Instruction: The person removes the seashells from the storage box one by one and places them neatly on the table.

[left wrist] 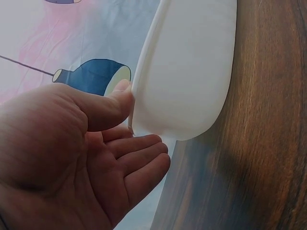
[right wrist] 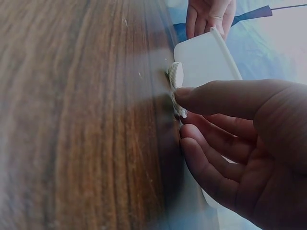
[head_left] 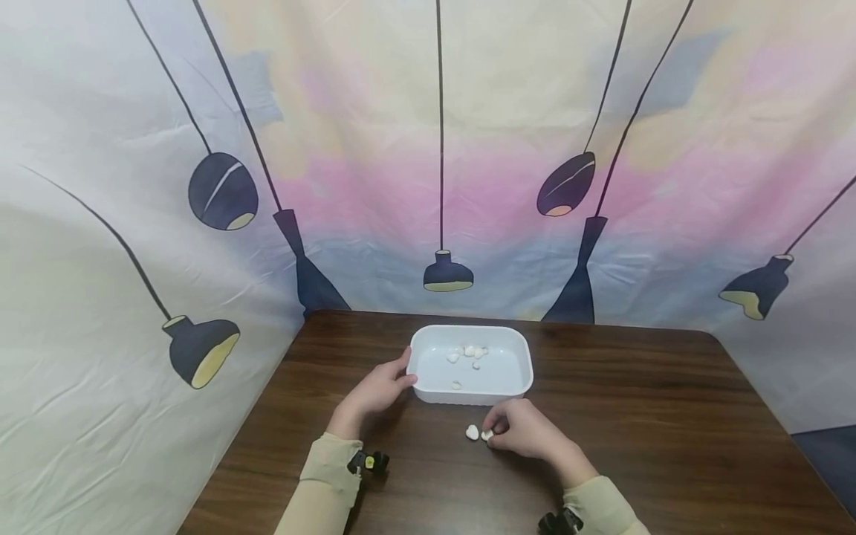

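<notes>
A white plastic tray stands toward the far edge of the table. My left hand grips its left end, thumb at the rim and fingers beside the outer wall. Several small white pieces, some heart-shaped, lie scattered on the tray's floor. In front of the tray, my right hand pinches a small white piece at the tabletop between thumb and fingers. Just left of it lies a white heart-shaped piece with a ridged side, showing close by in the right wrist view.
The dark wooden table extends to both sides of the tray. A fabric backdrop printed with hanging lamps rises behind the table. Each wrist wears a small black camera on a strap.
</notes>
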Action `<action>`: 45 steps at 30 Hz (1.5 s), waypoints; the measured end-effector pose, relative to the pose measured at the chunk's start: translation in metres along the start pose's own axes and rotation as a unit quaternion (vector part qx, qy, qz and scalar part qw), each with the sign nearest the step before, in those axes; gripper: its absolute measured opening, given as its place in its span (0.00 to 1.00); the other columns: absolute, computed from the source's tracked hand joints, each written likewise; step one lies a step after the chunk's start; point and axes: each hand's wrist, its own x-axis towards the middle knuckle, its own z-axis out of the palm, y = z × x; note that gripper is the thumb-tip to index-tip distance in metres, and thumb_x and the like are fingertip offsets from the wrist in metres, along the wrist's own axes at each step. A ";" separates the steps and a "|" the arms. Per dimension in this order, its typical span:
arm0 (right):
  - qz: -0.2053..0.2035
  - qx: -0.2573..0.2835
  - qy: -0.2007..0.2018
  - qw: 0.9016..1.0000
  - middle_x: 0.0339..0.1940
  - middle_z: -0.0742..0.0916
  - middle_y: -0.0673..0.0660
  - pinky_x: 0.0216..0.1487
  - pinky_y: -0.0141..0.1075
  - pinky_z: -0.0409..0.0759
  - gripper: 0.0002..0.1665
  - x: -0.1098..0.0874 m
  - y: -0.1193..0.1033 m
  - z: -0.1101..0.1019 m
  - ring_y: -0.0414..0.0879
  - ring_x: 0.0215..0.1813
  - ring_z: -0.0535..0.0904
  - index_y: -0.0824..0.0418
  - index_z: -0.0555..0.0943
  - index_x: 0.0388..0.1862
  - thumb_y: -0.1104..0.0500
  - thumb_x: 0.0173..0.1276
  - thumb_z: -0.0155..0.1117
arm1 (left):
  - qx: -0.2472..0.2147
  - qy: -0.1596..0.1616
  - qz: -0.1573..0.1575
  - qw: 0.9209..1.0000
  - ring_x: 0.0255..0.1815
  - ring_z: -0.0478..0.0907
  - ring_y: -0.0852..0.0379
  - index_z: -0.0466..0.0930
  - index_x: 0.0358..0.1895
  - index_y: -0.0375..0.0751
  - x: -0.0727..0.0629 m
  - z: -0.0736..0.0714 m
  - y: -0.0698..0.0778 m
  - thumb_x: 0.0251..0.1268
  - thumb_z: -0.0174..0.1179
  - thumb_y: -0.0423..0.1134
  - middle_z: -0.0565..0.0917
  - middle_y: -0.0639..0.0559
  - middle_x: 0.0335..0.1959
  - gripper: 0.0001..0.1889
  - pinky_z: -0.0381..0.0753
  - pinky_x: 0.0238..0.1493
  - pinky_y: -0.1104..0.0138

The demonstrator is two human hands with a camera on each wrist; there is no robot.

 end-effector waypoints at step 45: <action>-0.020 0.017 -0.009 1.000 0.36 0.89 0.45 0.43 0.39 0.84 0.13 0.000 0.001 -0.001 0.43 0.41 0.84 0.57 0.91 0.41 0.67 0.58 0.83 | -0.006 -0.009 -0.004 1.000 0.83 0.62 0.40 0.53 0.86 0.34 0.001 -0.002 0.001 0.86 0.55 0.41 0.62 0.39 0.84 0.35 0.62 0.80 0.43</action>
